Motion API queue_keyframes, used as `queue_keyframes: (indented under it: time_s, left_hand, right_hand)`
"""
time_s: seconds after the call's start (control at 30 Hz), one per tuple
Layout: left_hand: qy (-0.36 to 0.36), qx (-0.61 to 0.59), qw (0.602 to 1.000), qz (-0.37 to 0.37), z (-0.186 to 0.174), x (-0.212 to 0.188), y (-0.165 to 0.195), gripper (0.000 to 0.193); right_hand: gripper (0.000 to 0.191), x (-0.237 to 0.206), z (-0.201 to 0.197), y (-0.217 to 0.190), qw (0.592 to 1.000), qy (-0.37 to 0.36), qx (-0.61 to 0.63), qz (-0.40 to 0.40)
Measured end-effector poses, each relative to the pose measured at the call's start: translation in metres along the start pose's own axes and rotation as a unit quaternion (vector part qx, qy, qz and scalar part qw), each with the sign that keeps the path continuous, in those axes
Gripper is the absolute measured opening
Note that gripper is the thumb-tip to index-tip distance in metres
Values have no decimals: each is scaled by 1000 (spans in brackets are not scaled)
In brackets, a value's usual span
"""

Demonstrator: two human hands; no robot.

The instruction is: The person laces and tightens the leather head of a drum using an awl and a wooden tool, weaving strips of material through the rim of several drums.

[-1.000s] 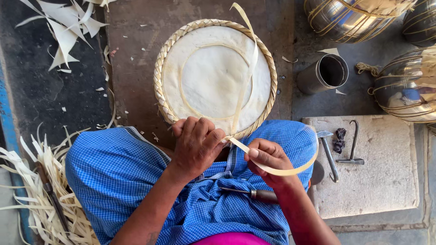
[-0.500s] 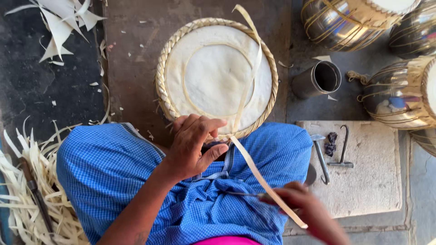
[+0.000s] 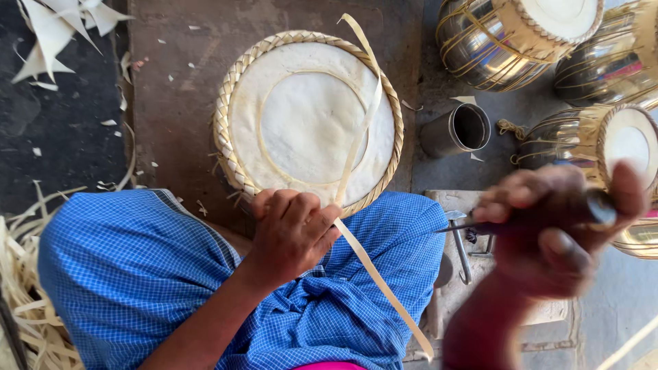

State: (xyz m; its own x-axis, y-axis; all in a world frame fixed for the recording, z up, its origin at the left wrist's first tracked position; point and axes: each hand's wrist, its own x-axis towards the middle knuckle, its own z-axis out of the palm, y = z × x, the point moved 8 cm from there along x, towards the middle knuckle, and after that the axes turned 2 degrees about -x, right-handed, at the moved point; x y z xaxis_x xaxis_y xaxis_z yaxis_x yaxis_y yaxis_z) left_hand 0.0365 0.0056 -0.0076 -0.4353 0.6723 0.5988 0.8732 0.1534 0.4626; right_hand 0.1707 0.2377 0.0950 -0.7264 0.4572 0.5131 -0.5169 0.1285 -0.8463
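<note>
Your left hand (image 3: 291, 233) sits on the near rim of the drum head (image 3: 308, 116), fingers curled down over the braided edge, thumb side pinning the strap (image 3: 363, 130) where it leaves the rim. Grip looks closed and firm on rim + strap; can't see the fingertips, they're tucked under.

Strap is one long pale strip — it runs from beyond the far rim, across the white skin, under your left hand, then on diagonally over your lap to a free end low in the pic, right of centre.

Drum head is round, white skin w/ a raised inner ring and a plaited pale border. It rests between your knees, against the blue checked cloth (image 3: 137, 267), on a brown floor.

Your right hand (image 3: 555, 226) is up close to the cam and blurred. Fist wrapped shut round a dark handle; thin metal tool (image 3: 459, 226) pokes out left from it, tip in the air, well apart from the drum. Can't tell tool type — too blurred.

Around you:
- metal cup (image 3: 459, 130) just right of the drum head, mouth facing the cam
- three shiny metal drums (image 3: 507, 41) top right, laced w/ pale straps, two showing white skins
- stone slab (image 3: 473, 294) right of your lap, small metal hook tools on it
- pale strip offcuts (image 3: 27, 301) piled at left, more scraps top left
</note>
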Motion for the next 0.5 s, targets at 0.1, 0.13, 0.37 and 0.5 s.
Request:
queue_keyframes:
  time_s: [0.1, 0.13, 0.37, 0.5]
  left_hand:
    - [31, 23, 999, 13, 6, -7, -3, 25]
    - [29, 25, 999, 10, 8, -10, -5, 23]
    - [23, 28, 999, 5, 13, -15, -8, 20]
    - [28, 17, 999, -5, 14, -14, -9, 19]
  right_hand:
    - [59, -1, 35, 23, 992, 95, 77, -37]
    - [54, -5, 43, 30, 987, 123, 91, -45]
    - [47, -9, 75, 57, 987, 155, 45, -19]
    - [47, -8, 75, 60, 987, 159, 30, -19]
